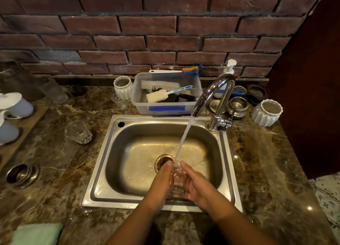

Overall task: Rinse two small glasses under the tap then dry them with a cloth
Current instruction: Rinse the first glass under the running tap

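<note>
A small clear glass is held over the steel sink, its mouth tipped up under the running stream from the chrome tap. My left hand grips its left side and my right hand grips its right side. Water pours into the glass rim. A second small glass stands on the marble counter left of the sink. A pale green cloth lies at the counter's front left corner.
Behind the sink sits a plastic tub of brushes, with white ribbed cups, steel lids and a soap pump. White mugs rest on a wooden board at left. A steel cup lies near the front left.
</note>
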